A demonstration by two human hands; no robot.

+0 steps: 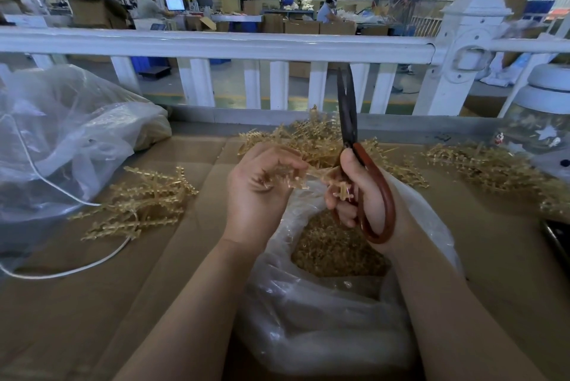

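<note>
Gold sprig (pixel 313 177) pinched in your left grip (pixel 259 192), right grip (pixel 357 192) clasps scissors (pixel 347 115); bag (pixel 308 319) part-full of clippings (pixel 336 251), several piles (pixel 145 204) on counter (pixel 92 303) uncut.

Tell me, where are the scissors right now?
In the head view, right of centre: the right hand grips the scissors upright, blades pointing toward the white railing, above the open plastic bag.

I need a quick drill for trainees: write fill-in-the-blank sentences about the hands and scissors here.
The right hand grips the scissors, blades pointing ____.
The left hand pinches a plastic sprig above an open clear ____.
The cut pieces inside it are ____-coloured.
Missing: up; bag; gold.
</note>
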